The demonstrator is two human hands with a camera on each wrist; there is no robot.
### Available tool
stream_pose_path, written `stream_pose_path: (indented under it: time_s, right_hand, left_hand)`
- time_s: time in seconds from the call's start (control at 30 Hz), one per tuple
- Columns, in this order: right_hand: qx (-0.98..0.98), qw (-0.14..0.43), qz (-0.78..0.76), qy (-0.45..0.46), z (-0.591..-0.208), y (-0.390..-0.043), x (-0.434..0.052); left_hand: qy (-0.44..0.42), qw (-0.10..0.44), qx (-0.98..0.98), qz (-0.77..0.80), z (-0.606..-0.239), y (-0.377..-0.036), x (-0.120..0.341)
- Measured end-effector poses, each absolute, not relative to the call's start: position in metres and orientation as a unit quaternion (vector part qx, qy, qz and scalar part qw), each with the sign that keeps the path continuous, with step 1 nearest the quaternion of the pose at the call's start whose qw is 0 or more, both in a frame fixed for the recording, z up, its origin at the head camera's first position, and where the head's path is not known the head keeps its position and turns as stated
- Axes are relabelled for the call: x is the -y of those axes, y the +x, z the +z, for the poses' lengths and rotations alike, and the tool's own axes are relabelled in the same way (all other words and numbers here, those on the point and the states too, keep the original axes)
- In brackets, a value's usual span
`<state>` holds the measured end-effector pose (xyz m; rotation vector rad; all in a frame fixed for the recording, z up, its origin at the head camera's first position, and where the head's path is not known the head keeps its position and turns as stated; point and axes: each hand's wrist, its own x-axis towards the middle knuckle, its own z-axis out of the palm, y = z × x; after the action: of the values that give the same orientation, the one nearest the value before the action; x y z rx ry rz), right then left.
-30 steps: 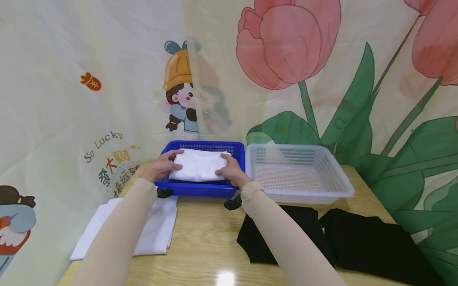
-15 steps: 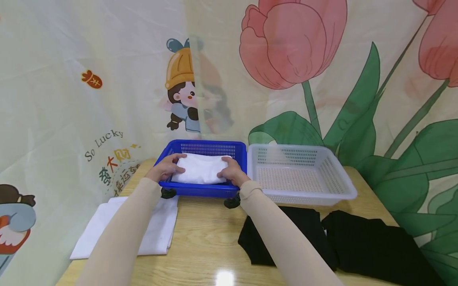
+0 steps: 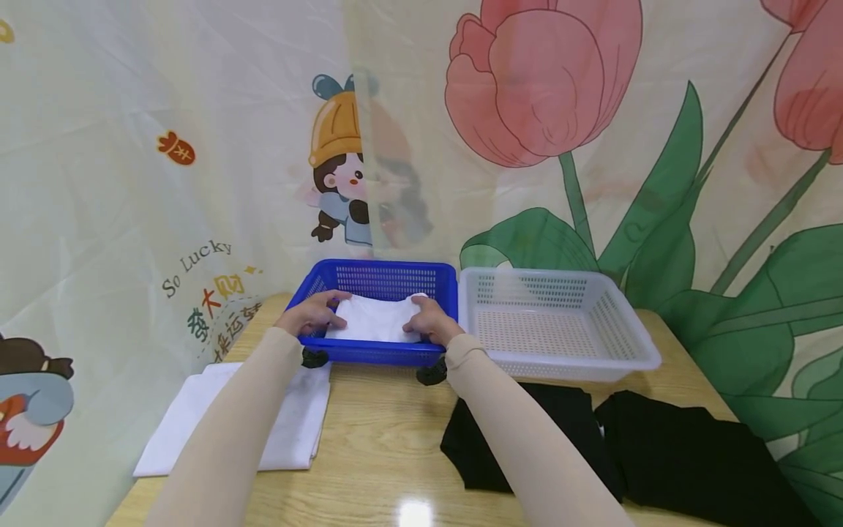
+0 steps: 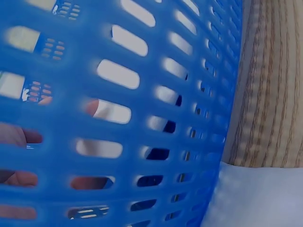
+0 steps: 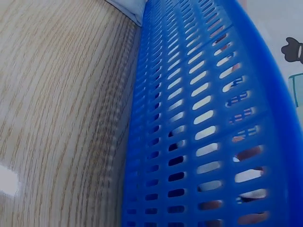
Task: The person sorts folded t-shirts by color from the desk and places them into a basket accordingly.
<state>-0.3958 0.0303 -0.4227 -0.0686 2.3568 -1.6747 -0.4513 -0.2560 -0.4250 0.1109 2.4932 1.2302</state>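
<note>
A folded white cloth (image 3: 374, 322) lies inside the blue basket (image 3: 382, 272) at the back of the wooden table (image 3: 382, 446). My left hand (image 3: 313, 316) grips its left end and my right hand (image 3: 428, 322) grips its right end, both reaching over the basket's front rim. In the left wrist view the slotted basket wall (image 4: 118, 118) fills the frame, with fingers dimly visible through the slots. The right wrist view shows the same wall (image 5: 199, 118) from outside, beside bare table (image 5: 61, 104).
An empty white basket (image 3: 632, 338) stands right of the blue one. A flat white cloth (image 3: 290, 424) lies at the table's left front. Black garments (image 3: 685, 454) lie at the right front. A printed curtain hangs close behind the baskets.
Both hands have lowered the folded white cloth from above the rim down into the blue basket. Nothing else on the table has moved.
</note>
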Motion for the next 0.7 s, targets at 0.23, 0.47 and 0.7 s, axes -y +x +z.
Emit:
stream_pose_path:
  time_s: [0.23, 0.47, 0.7]
  right_hand:
    - [-0.827, 0.172, -0.532, -0.058, -0.399, -0.388, -0.042]
    - [-0.846, 0.159, -0.500, -0.098, -0.368, -0.373, -0.060]
    - [-0.835, 0.139, -0.519, -0.117, -0.335, -0.340, -0.087]
  left_hand:
    - [0.094, 0.157, -0.916, 0.357, -0.417, -0.448, 0.257]
    - [0.140, 0.119, -0.933, 0.309, -0.387, -0.425, 0.261]
    - [0.174, 0.067, -0.924, 0.333, -0.350, -0.385, 0.273]
